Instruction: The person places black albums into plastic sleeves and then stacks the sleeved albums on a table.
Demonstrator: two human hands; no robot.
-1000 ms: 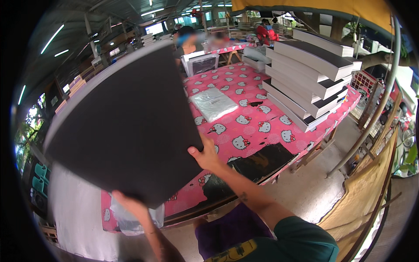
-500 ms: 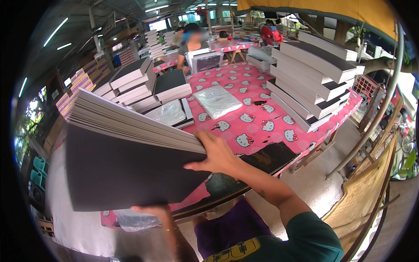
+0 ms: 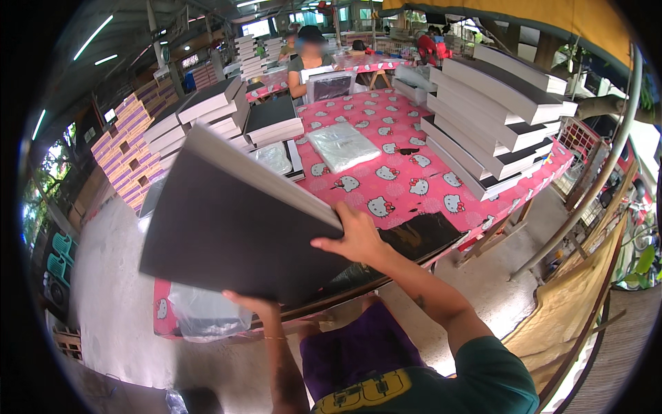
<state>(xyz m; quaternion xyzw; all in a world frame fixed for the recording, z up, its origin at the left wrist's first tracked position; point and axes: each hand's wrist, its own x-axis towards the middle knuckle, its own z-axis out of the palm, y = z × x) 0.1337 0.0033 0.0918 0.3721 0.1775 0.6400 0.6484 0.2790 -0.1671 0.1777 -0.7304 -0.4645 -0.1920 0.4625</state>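
Two bare hands hold one book (image 3: 241,221) over the near edge of the table (image 3: 396,169). The left hand (image 3: 258,303), with one thin bracelet (image 3: 276,337) at its wrist, is at the book's lower edge and supports it from below; how far its fingers close is hidden. The right hand (image 3: 353,238) is clamped on the book's right end, thumb flat on the front cover, fingers over the page edge.

The book lies left of the right hand and above the left one, tilted, its far end slightly blurred. It is thick, with a plain black cover and whitish page edges turned upward.

Just left of the left hand, one plastic bag (image 3: 210,314) lies at the table's corner. Right of the right hand is one black patch (image 3: 424,234) on the pink, cat-printed cloth. Beyond the hands lie two clear packets (image 3: 343,147), the left one partly behind the book. One stack (image 3: 483,155) of at least six black-and-white books stands well to the right hand's right. More piles (image 3: 221,110) stand ahead of the left hand, too overlapped to count.

Farther off are two green chairs (image 3: 58,255), left of the left hand, striped boxes (image 3: 131,141), and one co-worker (image 3: 296,65) across the table, beside one wrapped black thing (image 3: 331,87).
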